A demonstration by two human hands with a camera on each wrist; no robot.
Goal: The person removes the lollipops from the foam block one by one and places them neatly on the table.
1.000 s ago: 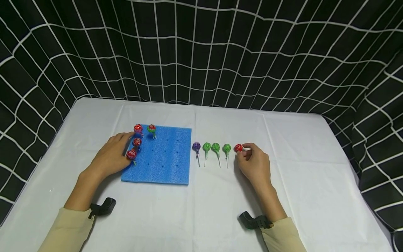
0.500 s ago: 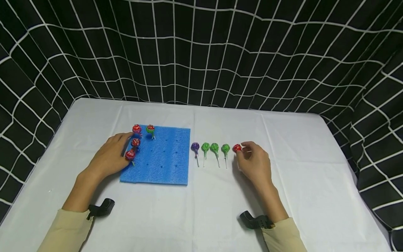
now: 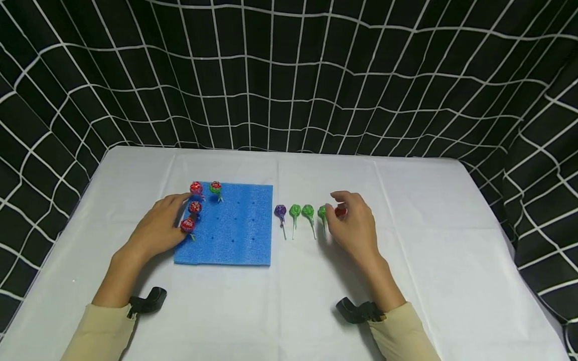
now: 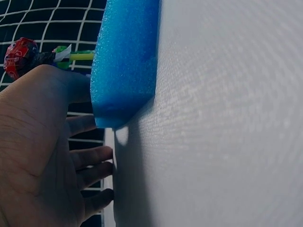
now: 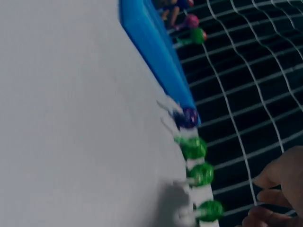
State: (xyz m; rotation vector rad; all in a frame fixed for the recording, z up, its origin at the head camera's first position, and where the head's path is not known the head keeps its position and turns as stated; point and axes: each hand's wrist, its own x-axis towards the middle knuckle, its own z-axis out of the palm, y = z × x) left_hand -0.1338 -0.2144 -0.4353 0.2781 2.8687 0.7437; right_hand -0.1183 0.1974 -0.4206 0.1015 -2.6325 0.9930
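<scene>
Round, perhaps foil-wrapped lollipops (image 3: 187, 224) in foam (image 3: 239, 228)

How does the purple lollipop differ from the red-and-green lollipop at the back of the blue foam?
Colour: the purple lollipop has a purple wrapper, while the red-and-green lollipop shows both those colours.
Pose: the purple lollipop lies on its side; the red-and-green lollipop stands up.
Support: the purple lollipop rests on the white cloth, the red-and-green lollipop in the blue foam.
Both have rounded, wrapped heads.
</scene>
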